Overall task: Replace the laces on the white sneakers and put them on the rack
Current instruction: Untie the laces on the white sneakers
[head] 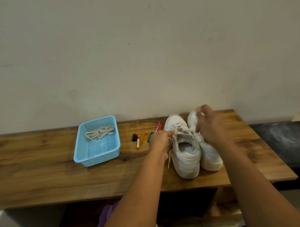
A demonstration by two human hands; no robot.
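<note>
Blue basket (86, 150), markers (141, 138) beside sneakers (184, 156)

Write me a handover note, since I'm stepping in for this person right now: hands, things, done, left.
Left hand pinches the old lace on the left sneaker. Right hand is blurred over the right sneaker; grip unclear. Both sneakers stand side by side on the wooden table. Spare laces lie in the blue basket; markers lie between.
Done: nothing finished.
Left: unlace, relace both, rack them.
</note>
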